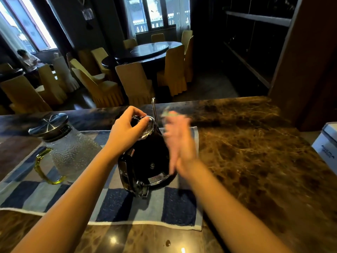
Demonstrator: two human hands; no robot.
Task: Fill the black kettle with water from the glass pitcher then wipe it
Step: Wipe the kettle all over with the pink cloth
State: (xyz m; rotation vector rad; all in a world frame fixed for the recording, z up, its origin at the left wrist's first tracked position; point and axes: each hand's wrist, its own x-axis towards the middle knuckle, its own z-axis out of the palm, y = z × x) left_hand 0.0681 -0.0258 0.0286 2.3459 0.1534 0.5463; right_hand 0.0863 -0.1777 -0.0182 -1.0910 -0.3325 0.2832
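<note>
The black kettle [145, 161] stands on a blue-and-white checked towel [116, 203] in the middle of the counter, its thin metal spout [154, 108] pointing away from me. My left hand [125, 130] grips the kettle's shiny lid from above. My right hand [178, 143] is blurred by motion and lies with straight fingers along the kettle's right side. Something pale and greenish shows at its fingertips, too blurred to name. The textured glass pitcher [73, 152], with a metal lid and a yellow-green handle, stands on the towel to the kettle's left.
The brown marble counter [255, 152] stretches to the right, where a white box [326, 143] sits at the edge. A small dark drop [167, 243] lies on the counter near me. Beyond the counter are covered chairs and a round dining table.
</note>
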